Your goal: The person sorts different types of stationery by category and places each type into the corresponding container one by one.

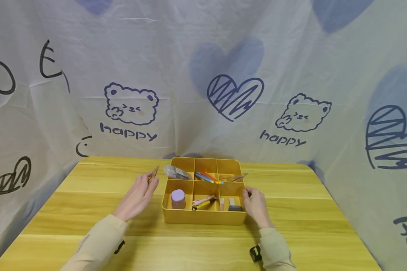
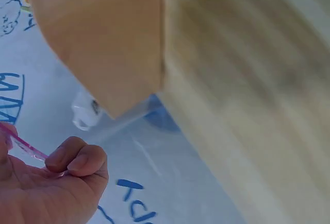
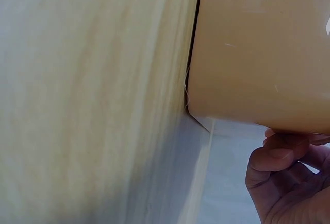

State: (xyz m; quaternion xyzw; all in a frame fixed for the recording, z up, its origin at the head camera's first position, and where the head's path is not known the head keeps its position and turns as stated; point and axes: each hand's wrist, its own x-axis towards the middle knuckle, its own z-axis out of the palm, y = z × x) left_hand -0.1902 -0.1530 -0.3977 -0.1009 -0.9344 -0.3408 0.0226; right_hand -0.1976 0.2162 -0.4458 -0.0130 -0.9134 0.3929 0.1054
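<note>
A yellow six-compartment organizer box (image 1: pixel 203 216) stands on the wooden table. Left of the box, my left hand (image 1: pixel 139 195) pinches a thin, flat, pink see-through piece (image 2: pixel 26 148) between thumb and fingers; its exact kind I cannot tell. My right hand (image 1: pixel 256 205) grips the box's right wall, fingers curled at the rim. A grey pouch-like item (image 1: pixel 177 172) leans over the back-left compartment, and colored pens (image 1: pixel 207 177) lie in the back-middle one. In front are a purple-lidded jar (image 1: pixel 178 198), pink and yellow pens (image 1: pixel 203 202), and a dark-and-light small item (image 1: pixel 235 207).
Thin pointed pieces (image 1: pixel 239 177) stick out of the back-right compartment. The wooden table (image 1: pixel 291 226) extends around the box. A white cloth (image 1: pixel 176 75) printed with hearts and bears hangs behind and at both sides.
</note>
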